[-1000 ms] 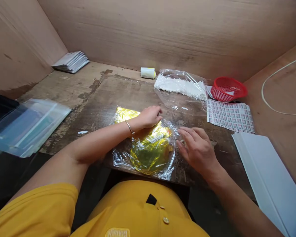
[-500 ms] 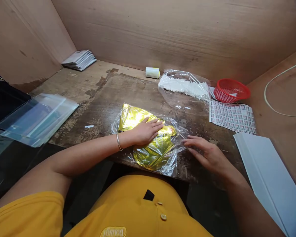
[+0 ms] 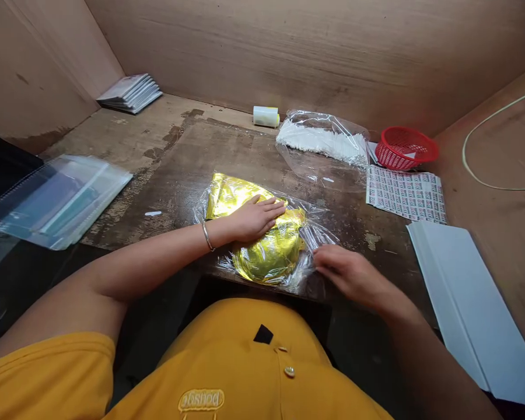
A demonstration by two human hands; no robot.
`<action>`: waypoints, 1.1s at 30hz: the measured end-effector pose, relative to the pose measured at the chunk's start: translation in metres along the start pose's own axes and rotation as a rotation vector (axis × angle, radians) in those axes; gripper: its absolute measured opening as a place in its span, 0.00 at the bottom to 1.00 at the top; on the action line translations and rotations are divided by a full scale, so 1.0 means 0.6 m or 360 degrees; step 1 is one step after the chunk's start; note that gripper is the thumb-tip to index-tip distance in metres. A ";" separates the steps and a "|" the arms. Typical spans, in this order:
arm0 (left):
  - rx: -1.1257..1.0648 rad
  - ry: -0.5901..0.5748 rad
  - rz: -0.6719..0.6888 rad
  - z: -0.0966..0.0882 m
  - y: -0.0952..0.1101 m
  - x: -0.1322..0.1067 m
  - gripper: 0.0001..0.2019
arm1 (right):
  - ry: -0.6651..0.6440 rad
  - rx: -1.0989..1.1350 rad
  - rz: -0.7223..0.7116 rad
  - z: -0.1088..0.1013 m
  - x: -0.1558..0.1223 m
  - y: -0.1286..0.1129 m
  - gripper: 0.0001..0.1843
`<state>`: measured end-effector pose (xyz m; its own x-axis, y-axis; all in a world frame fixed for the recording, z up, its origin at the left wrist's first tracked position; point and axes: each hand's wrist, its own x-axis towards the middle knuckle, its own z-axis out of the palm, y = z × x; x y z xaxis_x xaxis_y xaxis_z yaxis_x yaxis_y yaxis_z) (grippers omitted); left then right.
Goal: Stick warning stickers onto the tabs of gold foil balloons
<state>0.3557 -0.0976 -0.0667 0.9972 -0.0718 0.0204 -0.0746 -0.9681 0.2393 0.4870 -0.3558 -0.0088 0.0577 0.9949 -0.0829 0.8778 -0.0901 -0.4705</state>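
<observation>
the left hand lay spread and flat, pressing on the shiny gold foil piece with one rounded end; nothing was gripped in it. the right hand, well apart from it, was just right of the gold foil, fingers curled at the edge of the clear crinkled plastic film; blur kept me from telling whether they were clamped on it.

the gold foil was on the worn brown wooden surface, near its front edge, with the film around it and seemingly over it. whether the palm met film or bare foil could not be made out.

the foil looked light, thin and floppy, likely to crease rather than break. its gloss suggested a slippery face, so a broad flat palm at the middle seemed the sensible hold, with a fingertip pinch only at the film's loose right edge. a hard tug there might have slid or wrinkled the whole thing.

beyond the gold foil, to its right, were a clear plastic bag of white pieces, a round red plastic basket and a printed paper sheet of small labels. well left of the foil lay a stack of clear plastic sleeves.
</observation>
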 end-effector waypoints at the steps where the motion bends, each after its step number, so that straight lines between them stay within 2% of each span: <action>1: 0.0010 -0.0014 0.0006 -0.002 -0.002 0.001 0.24 | 0.0024 0.0124 0.0090 -0.013 -0.019 0.010 0.08; 2: 0.0023 -0.0031 0.0013 -0.005 -0.004 0.003 0.24 | 0.0103 0.0186 0.0181 -0.023 -0.035 0.014 0.07; 4: 0.0051 -0.0066 0.0029 -0.012 -0.001 0.006 0.23 | 0.0369 0.0116 0.0267 -0.030 -0.048 0.005 0.19; 6: 0.0083 -0.0079 0.0032 -0.021 0.011 0.007 0.23 | 0.0502 -0.0094 0.0149 -0.018 -0.037 -0.023 0.32; 7: 0.0098 -0.0067 0.0019 -0.025 0.022 0.005 0.23 | 0.0453 -0.0192 0.0030 -0.007 -0.026 -0.039 0.32; 9: 0.0112 -0.0020 -0.0016 -0.029 0.047 -0.007 0.24 | 0.0217 -0.0309 -0.0136 0.018 -0.009 -0.061 0.19; 10: 0.0107 -0.0006 -0.0031 -0.028 0.060 -0.016 0.24 | 0.0102 -0.0318 -0.0140 0.029 -0.007 -0.063 0.14; 13: 0.0057 -0.0087 -0.0008 -0.015 0.085 -0.051 0.28 | -0.0020 -0.0166 0.0060 0.033 -0.043 -0.030 0.13; 16: 0.0026 -0.0126 -0.0027 0.000 0.084 -0.075 0.29 | 0.0064 0.0031 0.0282 -0.003 -0.114 0.023 0.10; 18: 0.0007 -0.0116 -0.0021 0.004 0.078 -0.078 0.29 | 0.0228 0.0146 0.0504 -0.031 -0.145 0.038 0.08; 19: 0.0000 -0.0111 -0.0016 0.005 0.077 -0.077 0.29 | 0.0353 0.0289 0.0610 -0.040 -0.147 0.036 0.11; 21: -0.0008 -0.0108 -0.0018 0.003 0.078 -0.072 0.29 | 0.0620 0.0727 0.0742 -0.042 -0.122 0.020 0.15; 23: -0.0018 -0.0104 -0.0025 0.000 0.083 -0.068 0.29 | 0.0778 0.1136 0.0782 -0.022 -0.069 0.001 0.17; 25: -0.0037 -0.0081 -0.0042 -0.002 0.086 -0.067 0.29 | 0.0781 0.1397 0.0944 0.006 -0.010 -0.009 0.23; 27: -0.0060 0.0011 -0.0131 -0.005 0.081 -0.071 0.29 | 0.0762 0.1622 0.1109 0.027 0.038 -0.006 0.24; 30: -0.0080 0.0310 -0.0467 -0.014 0.051 -0.081 0.27 | 0.0785 0.1776 0.1186 0.035 0.071 0.006 0.19; 33: -0.0066 0.0566 -0.0899 -0.028 -0.002 -0.096 0.26 | 0.0800 0.1896 0.1221 0.028 0.078 0.010 0.10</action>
<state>0.2984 -0.0884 -0.0519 0.8222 0.5338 0.1978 0.4516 -0.8231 0.3442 0.4870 -0.3105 -0.0299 0.6808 0.5794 -0.4481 -0.3162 -0.3194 -0.8933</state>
